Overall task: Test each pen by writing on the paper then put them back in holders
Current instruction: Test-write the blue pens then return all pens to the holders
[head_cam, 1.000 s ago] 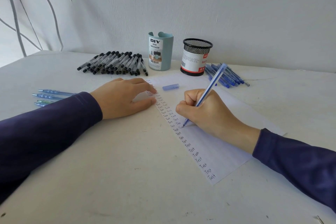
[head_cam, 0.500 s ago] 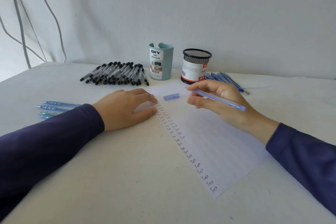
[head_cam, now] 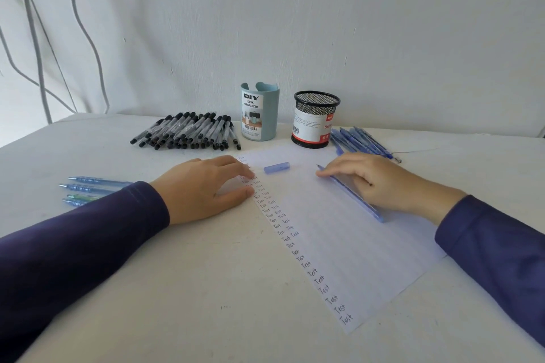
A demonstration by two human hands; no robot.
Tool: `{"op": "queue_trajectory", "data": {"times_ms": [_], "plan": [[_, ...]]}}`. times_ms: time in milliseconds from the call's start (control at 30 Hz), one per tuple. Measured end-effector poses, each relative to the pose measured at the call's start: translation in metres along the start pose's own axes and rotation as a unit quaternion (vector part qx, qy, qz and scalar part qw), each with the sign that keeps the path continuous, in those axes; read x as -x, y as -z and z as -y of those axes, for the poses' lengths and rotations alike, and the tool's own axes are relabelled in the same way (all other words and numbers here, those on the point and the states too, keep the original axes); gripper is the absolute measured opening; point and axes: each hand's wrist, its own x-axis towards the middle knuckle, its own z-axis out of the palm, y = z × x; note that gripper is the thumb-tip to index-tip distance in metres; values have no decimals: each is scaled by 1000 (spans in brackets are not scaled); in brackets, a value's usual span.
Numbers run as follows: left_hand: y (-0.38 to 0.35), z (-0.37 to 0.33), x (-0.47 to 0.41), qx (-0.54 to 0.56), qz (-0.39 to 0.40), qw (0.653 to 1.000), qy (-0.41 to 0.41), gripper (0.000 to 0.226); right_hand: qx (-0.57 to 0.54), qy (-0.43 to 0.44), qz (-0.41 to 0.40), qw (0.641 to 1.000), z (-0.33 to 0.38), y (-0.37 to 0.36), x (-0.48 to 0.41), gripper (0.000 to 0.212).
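My right hand (head_cam: pixel 380 183) holds an uncapped blue pen (head_cam: pixel 358 200) low over the lined paper (head_cam: pixel 348 244), its tip pointing left toward the pen's loose blue cap (head_cam: pixel 276 167), which lies on the sheet. My left hand (head_cam: pixel 206 188) rests flat on the paper's left edge, beside a column of written "Test" words. A teal desk organizer (head_cam: pixel 259 112) and a black mesh holder (head_cam: pixel 316 119) stand behind the paper; no pens show above their rims.
A pile of black-capped pens (head_cam: pixel 188 131) lies left of the teal organizer. Several blue pens (head_cam: pixel 359 140) lie right of the mesh holder, and a few more blue pens (head_cam: pixel 91 188) lie at the left by my sleeve. A white wall rises behind the white table (head_cam: pixel 206 303).
My right hand has stopped writing, lifted the pen off the paper, turned it nearly flat and moved it up toward the cap. My left hand has stayed put.
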Motion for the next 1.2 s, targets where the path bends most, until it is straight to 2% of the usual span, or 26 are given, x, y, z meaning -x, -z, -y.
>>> {"op": "queue_trajectory", "data": {"times_ms": [100, 133, 200, 300, 400, 500, 800, 900, 967, 1033, 1100, 1200], "plan": [[0, 0, 0, 1, 3, 1000, 1, 75, -60, -66, 4, 996, 11, 4, 0, 30], [0, 0, 0, 1, 3, 1000, 2, 79, -33, -83, 19, 996, 13, 6, 1, 20], [0, 0, 0, 1, -1, 1000, 2, 83, 50, -102, 37, 993, 13, 7, 3, 16], [0, 0, -1, 2, -2, 1000, 1, 75, 65, -103, -11, 992, 12, 3, -1, 5], [0, 1, -1, 3, 2, 1000, 1, 86, 73, -91, -77, 990, 10, -9, -9, 14], [-1, 1, 0, 6, 1, 1000, 2, 94, 74, -69, -107, 989, 12, -16, -15, 20], [0, -1, 0, 3, -2, 1000, -2, 96, 97, -22, -99, 990, 9, -21, -31, 25], [0, 0, 0, 2, -6, 1000, -3, 96, 100, 7, -52, 994, 12, -23, -42, 44], [-1, 0, -1, 0, -7, 1000, -3, 96, 157, 17, 19, 987, 17, -21, -48, 72], [-1, 0, -1, -3, -6, 1000, -3, 95, 221, 32, 61, 973, 23, -19, -53, 85], [-2, 1, -1, -3, -6, 1000, -2, 93, 210, 49, 55, 975, 24, -18, -58, 79], [-3, 1, -2, 1, -7, 1000, 0, 92, 146, 62, 4, 987, 17, -25, -59, 50]]}}
